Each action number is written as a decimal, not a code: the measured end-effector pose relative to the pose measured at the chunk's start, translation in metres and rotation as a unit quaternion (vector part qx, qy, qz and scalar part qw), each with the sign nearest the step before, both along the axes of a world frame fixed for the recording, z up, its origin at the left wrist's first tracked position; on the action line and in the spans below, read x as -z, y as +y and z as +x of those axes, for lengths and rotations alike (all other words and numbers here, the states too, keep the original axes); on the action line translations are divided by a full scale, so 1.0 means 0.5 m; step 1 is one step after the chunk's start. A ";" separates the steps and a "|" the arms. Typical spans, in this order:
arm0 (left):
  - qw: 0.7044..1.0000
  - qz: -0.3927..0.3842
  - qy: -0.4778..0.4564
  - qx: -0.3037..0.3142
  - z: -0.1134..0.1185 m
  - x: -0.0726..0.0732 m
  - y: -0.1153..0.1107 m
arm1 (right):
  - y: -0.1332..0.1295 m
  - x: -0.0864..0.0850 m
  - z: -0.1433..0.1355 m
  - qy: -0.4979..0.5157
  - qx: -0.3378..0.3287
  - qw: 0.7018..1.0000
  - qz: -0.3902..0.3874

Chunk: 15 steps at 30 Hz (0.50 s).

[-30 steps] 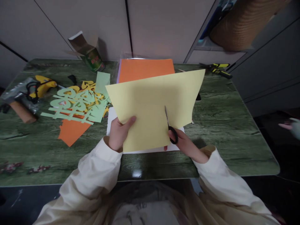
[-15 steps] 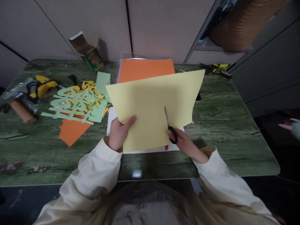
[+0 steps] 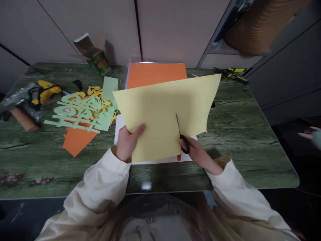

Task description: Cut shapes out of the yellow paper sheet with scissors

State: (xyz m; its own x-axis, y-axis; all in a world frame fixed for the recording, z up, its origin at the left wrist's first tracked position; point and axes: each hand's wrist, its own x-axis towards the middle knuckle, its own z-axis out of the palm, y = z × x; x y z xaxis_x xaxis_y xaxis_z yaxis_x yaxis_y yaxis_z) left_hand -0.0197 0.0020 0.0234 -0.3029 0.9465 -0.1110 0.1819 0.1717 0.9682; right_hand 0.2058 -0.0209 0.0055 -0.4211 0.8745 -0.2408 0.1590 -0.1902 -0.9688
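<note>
While your left hand pinches the yellow sheet by its left edge, thumb on top, your right hand closes round the scissors, which lie across the sheet's right half. The sheet is raised in front of you, over the white paper.

If that one-sided grip lets the bowed right side sag or twist, the cut could wander or the paper tear. Fingers hidden beneath the sheet could stray near the lower blade, which you can't see.

Count one yellow sheet and one pair of scissors. Beyond the sheet: one orange sheet; far left of it, one box; far right, one pair of pliers. Left of it: one orange scrap, one roll, and green cut-outs overlapping too much to count.
</note>
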 end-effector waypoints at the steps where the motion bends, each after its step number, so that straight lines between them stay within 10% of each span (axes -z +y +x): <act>1: 1.000 -0.001 -0.002 -0.001 0.000 0.000 0.000 | 0.000 -0.001 0.000 -0.003 0.001 1.000 -0.001; 15: 0.999 0.013 0.043 0.004 -0.005 0.014 0.003 | 0.001 -0.002 -0.001 -0.023 0.002 1.000 0.009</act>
